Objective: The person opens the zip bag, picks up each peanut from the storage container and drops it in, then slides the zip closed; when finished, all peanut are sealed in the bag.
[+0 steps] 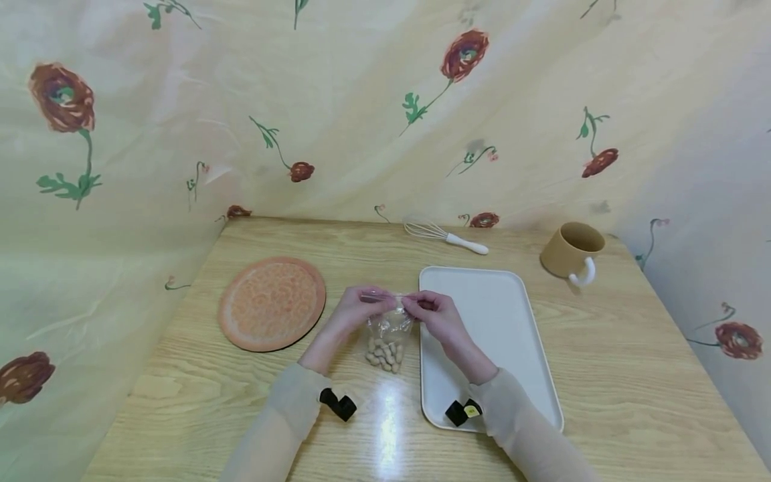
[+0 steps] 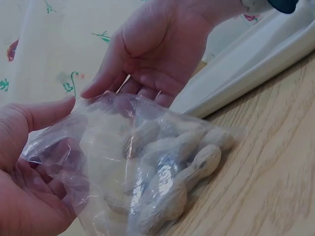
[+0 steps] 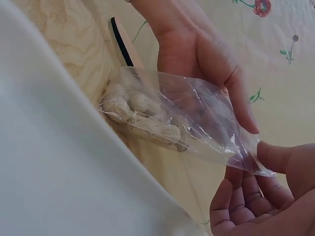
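A clear plastic bag (image 1: 390, 326) with several unshelled peanuts (image 1: 384, 355) in its lower part stands on the table between both hands. My left hand (image 1: 359, 306) pinches the bag's top edge from the left side. From the right, my right hand (image 1: 438, 310) pinches the same top edge, its thumb close to the other thumb. In the left wrist view the peanuts (image 2: 170, 167) rest at the bag's bottom against the wood. The right wrist view shows the bag's top (image 3: 246, 155) between the thumbs and the fingers behind it.
A white tray (image 1: 482, 321) lies just right of the bag, under my right forearm. To the left is a round orange-brown mat (image 1: 272, 304). A white whisk (image 1: 446, 235) lies at the back, and a tan mug (image 1: 572, 251) with a white handle stands at back right.
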A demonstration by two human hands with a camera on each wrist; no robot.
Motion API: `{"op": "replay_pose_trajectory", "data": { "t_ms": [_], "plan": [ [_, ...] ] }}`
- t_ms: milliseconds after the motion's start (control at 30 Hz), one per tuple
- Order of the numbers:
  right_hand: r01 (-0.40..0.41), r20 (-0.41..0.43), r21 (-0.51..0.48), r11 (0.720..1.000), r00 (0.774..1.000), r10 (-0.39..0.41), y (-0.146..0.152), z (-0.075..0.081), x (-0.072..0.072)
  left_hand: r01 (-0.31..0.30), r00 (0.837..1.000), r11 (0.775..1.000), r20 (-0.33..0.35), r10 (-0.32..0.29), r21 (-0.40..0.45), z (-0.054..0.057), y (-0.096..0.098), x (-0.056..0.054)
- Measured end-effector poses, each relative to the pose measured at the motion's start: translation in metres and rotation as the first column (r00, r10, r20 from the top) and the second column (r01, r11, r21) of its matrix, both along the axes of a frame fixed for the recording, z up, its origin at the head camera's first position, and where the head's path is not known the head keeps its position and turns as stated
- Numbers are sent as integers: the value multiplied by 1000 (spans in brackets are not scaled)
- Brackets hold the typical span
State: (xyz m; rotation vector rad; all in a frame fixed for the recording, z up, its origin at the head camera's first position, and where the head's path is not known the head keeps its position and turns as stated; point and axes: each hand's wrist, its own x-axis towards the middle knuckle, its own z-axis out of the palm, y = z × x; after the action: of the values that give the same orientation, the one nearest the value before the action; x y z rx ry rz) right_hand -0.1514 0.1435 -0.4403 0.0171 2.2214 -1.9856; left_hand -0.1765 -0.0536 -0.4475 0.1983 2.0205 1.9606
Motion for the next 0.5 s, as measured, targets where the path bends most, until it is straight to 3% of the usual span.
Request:
{"op": "replay_pose_trajectory", "data": {
  "t_ms": [267, 500],
  "plan": [
    [17, -8, -12, 1000, 1000, -17, -4, -1, 2, -26, 999, 1000, -26, 26, -10, -4, 7, 1],
    [51, 9, 16, 999, 999, -51, -5, 0, 2, -58, 998, 998, 3, 58, -34, -1, 8, 2]
  ]
}}
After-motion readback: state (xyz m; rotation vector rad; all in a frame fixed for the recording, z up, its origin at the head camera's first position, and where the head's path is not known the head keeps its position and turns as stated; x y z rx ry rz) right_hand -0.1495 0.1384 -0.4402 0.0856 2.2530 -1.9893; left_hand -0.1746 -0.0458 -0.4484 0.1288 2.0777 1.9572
